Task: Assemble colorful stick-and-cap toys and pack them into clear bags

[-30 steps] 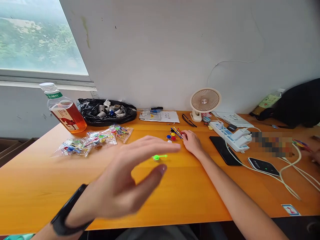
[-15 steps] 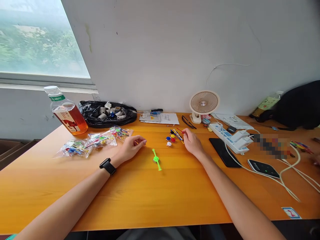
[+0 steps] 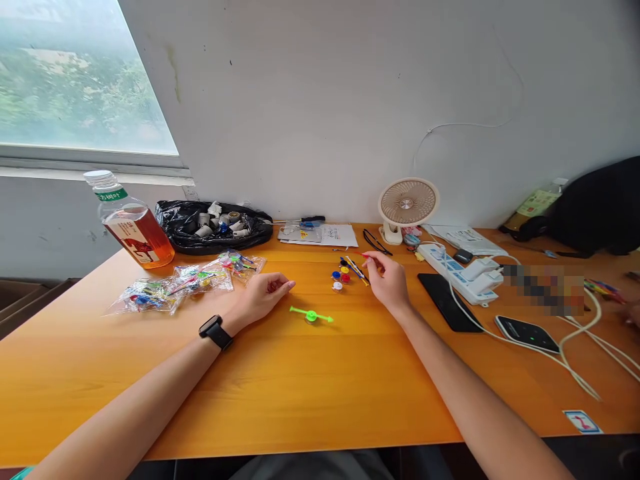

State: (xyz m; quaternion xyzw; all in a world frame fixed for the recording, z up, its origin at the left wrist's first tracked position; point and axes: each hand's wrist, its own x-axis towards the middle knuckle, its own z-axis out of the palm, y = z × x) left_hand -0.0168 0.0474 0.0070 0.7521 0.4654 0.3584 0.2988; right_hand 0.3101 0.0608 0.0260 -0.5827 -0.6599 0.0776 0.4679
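A bright green plastic spinner (image 3: 311, 316) stands on the wooden table, its long arm lying nearly crosswise on a small round base. To its left my left hand (image 3: 265, 297) rests on the tabletop with fingers curled; what they hold, if anything, is hidden. My right hand (image 3: 387, 283) is closed in a pinch on a thin red plastic piece (image 3: 367, 255), only partly visible. Beside it lie thin coloured sticks (image 3: 357, 270), a white round piece (image 3: 337, 287), a red one (image 3: 345, 279) and several other small round pieces.
Clear plastic packets (image 3: 147, 297) of coloured parts and a tea bottle (image 3: 137, 233) are at left. Behind are a black bag (image 3: 175, 227) and a small fan (image 3: 409, 202). A power strip (image 3: 453, 270), a black flat case (image 3: 447, 303) and cables lie right; another person's hand (image 3: 631, 315) shows there.
The green spinner's arm has turned from pointing nearly away from me to nearly crosswise. My right hand has shifted slightly, still with the red piece; my left hand has barely moved.
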